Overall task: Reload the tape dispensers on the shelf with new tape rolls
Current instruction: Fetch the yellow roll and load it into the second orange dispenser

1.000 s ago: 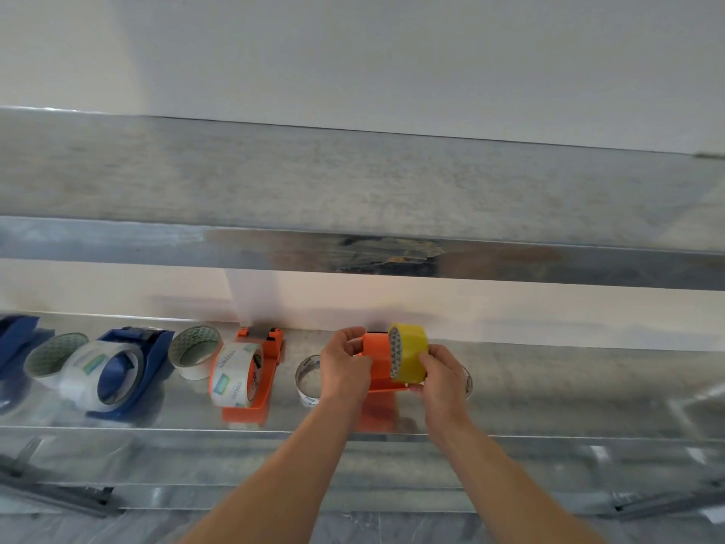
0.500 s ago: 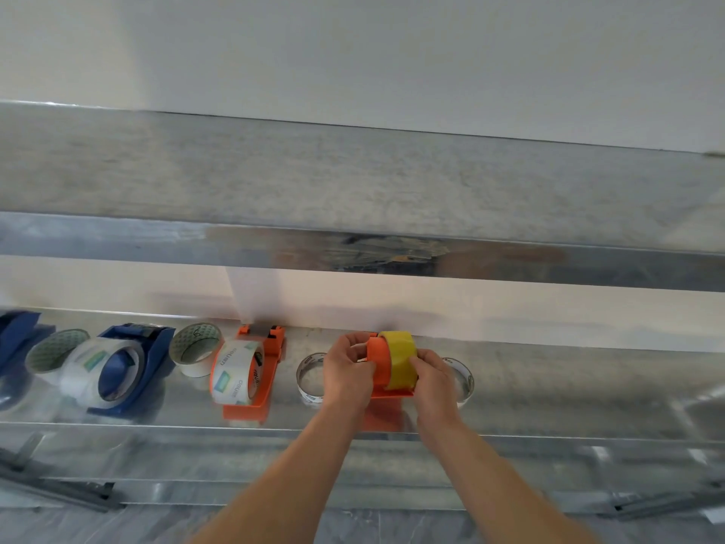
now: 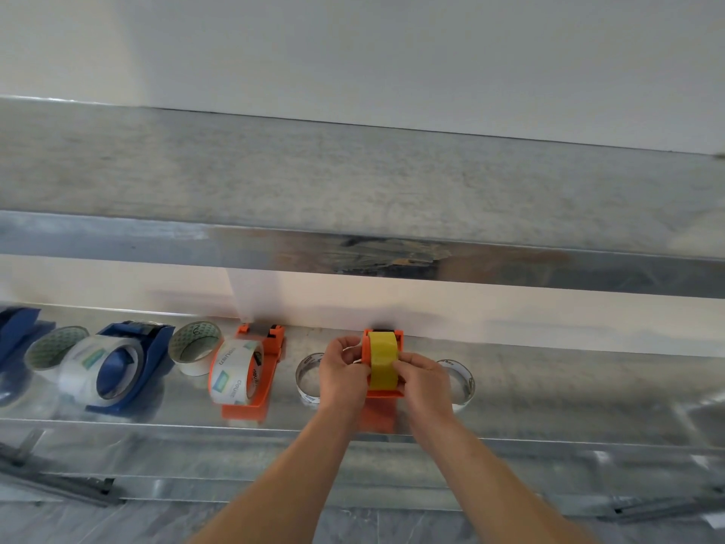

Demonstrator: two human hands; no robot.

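An orange tape dispenser [image 3: 386, 393] stands on the metal shelf [image 3: 549, 390] with a yellow tape roll [image 3: 382, 359] seated upright in it. My left hand [image 3: 340, 371] grips the dispenser's left side, fingers curled around it. From the right, my right hand [image 3: 423, 380] holds the yellow roll, with the thumb lying on its face. To the left stand a second orange dispenser [image 3: 257, 380] loaded with a clear printed roll [image 3: 234, 371] and a blue dispenser [image 3: 129, 367] with a clear roll.
Nearly spent tape cores lie on the shelf: one [image 3: 308, 376] left of my hands, one [image 3: 457, 380] right of them, two others [image 3: 196, 347] [image 3: 55, 347] further left. Another blue dispenser [image 3: 15, 327] sits at the far left. An upper shelf [image 3: 353, 198] overhangs.
The yellow roll went from being held beside the dispenser to seated squarely in it. The dispenser turned to face straight back, and both hands closed in around it.
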